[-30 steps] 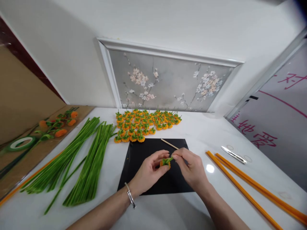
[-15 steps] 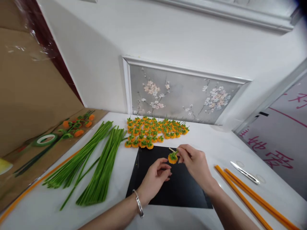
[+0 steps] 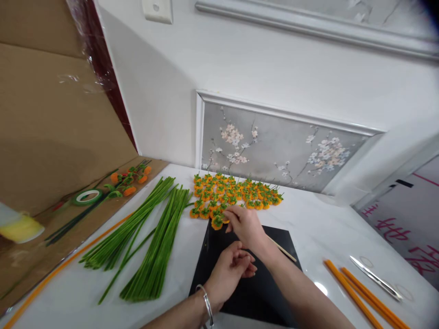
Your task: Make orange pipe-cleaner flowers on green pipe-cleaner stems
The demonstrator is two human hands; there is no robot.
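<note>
My right hand (image 3: pixel 245 228) reaches across to the front of the flower group, its fingertips pinched at the green top of an orange fuzzy flower (image 3: pixel 216 223). That flower is at the far left corner of the black mat (image 3: pixel 260 292). Behind it, several similar orange flowers with green tops (image 3: pixel 236 189) stand in rows. Below the right wrist, my left hand (image 3: pixel 231 269) hovers over the mat, fingers loosely curled, with nothing visible in them. A thin wooden stick (image 3: pixel 283 250) is on the mat, partly hidden behind my right forearm.
Two bundles of green pipe cleaners (image 3: pixel 159 249) lie left of the mat. Orange pipe cleaners (image 3: pixel 356 292) and silver snips (image 3: pixel 375 278) lie at right. On cardboard at left are a roll of green tape (image 3: pixel 87 196) and orange flowers on stems (image 3: pixel 128 180). A wall stands behind.
My right hand has carried the orange flower left and away from me to the front of the group. My left hand stays over the mat. The view has shifted left.
</note>
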